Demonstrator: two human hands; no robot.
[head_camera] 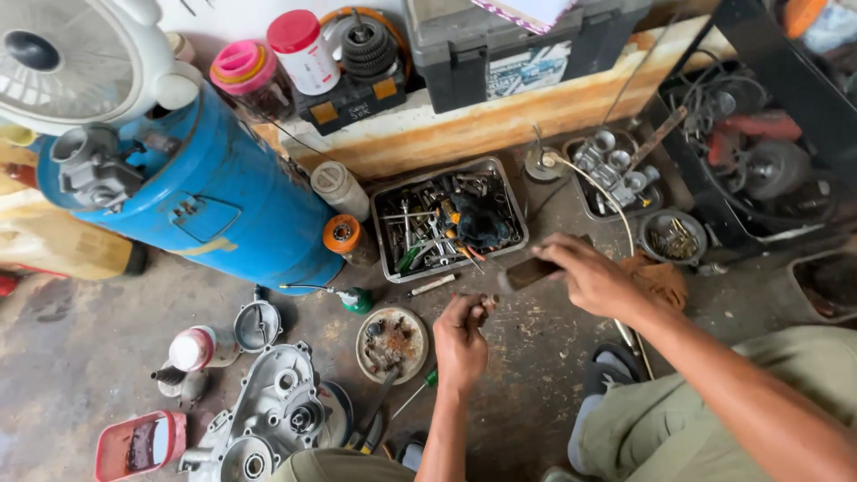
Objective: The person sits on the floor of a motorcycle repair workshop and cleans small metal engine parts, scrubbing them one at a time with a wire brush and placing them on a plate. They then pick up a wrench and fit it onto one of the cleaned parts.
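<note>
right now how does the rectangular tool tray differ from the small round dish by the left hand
The rectangular tool tray is larger, deep-walled and piled with wrenches and other tools; the small round dish is shallow and holds only a few rusty small parts. The tray sits up against the wooden ledge, while the dish lies just beside the left hand. Both rest on the concrete floor and hold metal bits.
</note>
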